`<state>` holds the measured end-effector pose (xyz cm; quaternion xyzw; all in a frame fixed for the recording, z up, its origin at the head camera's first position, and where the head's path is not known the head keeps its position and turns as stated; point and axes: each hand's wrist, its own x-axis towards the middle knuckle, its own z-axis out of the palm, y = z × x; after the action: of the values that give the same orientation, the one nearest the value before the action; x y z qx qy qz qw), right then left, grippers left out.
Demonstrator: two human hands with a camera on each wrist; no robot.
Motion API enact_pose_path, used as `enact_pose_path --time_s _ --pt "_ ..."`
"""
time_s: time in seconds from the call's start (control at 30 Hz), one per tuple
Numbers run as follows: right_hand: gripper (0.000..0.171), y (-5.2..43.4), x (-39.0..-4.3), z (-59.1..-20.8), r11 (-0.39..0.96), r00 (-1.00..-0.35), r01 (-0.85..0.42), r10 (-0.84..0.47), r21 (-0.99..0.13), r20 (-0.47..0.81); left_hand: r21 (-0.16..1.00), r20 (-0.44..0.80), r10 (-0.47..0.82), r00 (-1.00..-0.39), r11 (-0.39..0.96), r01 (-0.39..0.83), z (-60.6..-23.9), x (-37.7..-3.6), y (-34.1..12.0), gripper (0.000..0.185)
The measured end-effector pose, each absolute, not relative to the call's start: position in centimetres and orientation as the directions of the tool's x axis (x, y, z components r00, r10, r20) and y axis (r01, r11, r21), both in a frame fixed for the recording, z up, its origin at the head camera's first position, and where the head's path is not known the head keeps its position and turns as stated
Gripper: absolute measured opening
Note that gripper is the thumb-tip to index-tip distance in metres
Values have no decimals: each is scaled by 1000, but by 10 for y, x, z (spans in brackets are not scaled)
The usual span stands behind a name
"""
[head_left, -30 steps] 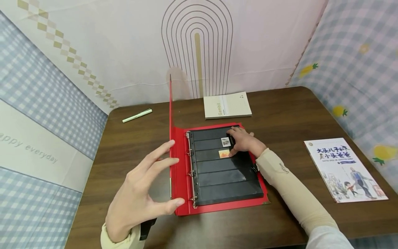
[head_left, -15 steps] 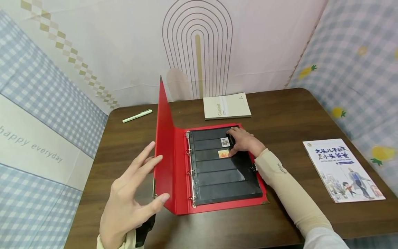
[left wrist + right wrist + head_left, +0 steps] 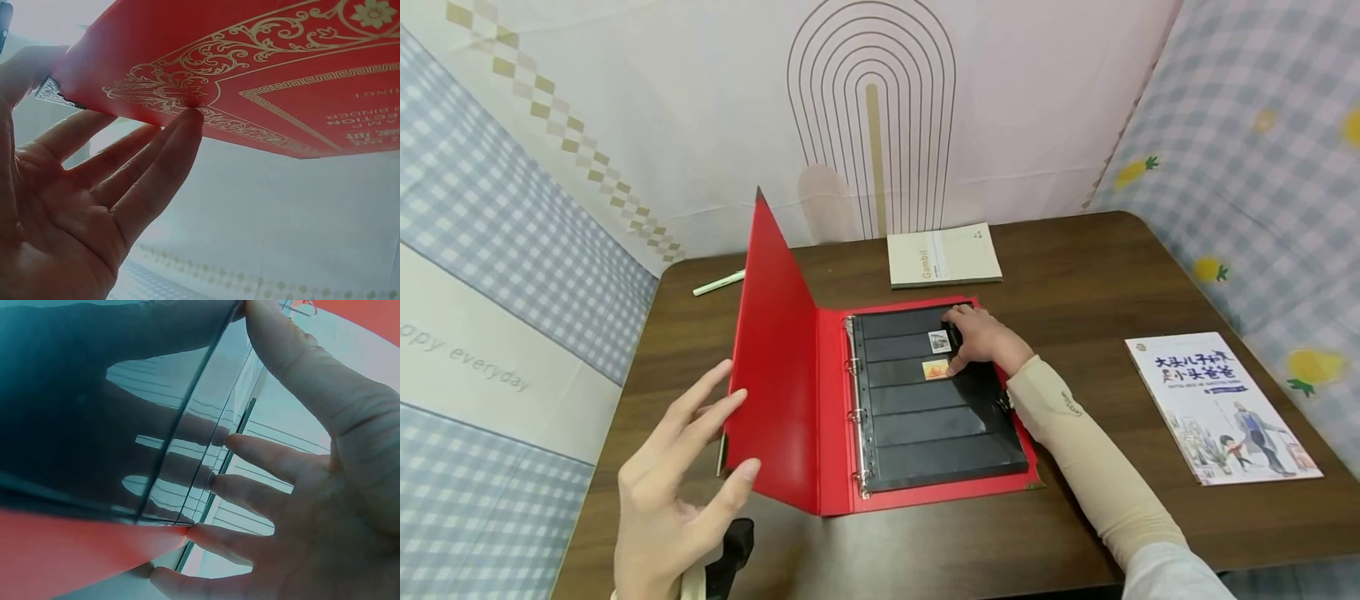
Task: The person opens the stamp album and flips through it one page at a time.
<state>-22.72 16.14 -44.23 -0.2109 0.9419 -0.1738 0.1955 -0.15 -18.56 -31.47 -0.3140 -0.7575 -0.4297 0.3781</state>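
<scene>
A red stamp album (image 3: 782,400) lies on the table with its front cover raised and leaning left. My left hand (image 3: 677,483) holds the cover's near left edge, thumb on the inner side and fingers on the gold-patterned outer side (image 3: 262,56). On the right half, black pocket pages (image 3: 925,417) sit on metal rings. Two stamps show there, a grey one (image 3: 939,342) and an orange-yellow one (image 3: 936,369). My right hand (image 3: 988,340) rests spread on the upper right of these pages, fingertips touching the glossy black surface (image 3: 94,444). Its thumb is beside the orange-yellow stamp.
A cream notebook (image 3: 945,255) lies behind the album. To the right is a white picture book (image 3: 1221,408). The raised cover partly hides a pale green pen (image 3: 718,283) at the back left. Patterned cloth (image 3: 700,125) hangs behind the table (image 3: 1075,275).
The album cover has swung from upright to leaning left, and my left hand has moved left with it. The cover now hides part of the pen. My right hand stays on the pages.
</scene>
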Motion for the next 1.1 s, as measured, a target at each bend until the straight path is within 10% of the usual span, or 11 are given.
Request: enact_pose_path --time_s 1.1 --pt "91 162 -225 -447 858 -839 -334 -459 -390 -293 521 759 -19 -651 616 590 -337 31 -241 61"
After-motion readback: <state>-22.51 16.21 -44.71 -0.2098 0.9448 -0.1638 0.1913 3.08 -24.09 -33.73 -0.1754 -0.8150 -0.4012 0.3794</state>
